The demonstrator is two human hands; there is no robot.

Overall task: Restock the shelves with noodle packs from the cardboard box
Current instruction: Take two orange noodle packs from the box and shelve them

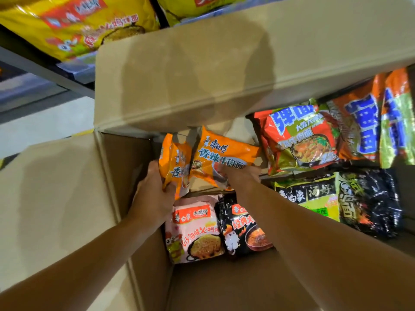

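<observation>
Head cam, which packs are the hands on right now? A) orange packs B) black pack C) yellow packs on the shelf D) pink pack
A: the left hand grips one orange noodle pack and the right hand holds the other orange noodle pack, both inside the cardboard box.

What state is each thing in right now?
Cardboard box: open, flaps up.
Left hand: grips the left orange pack, tilted upright.
Right hand: holds the right orange pack.
Pink pack: lying flat in box.
Black pack: lying beside it.
</observation>
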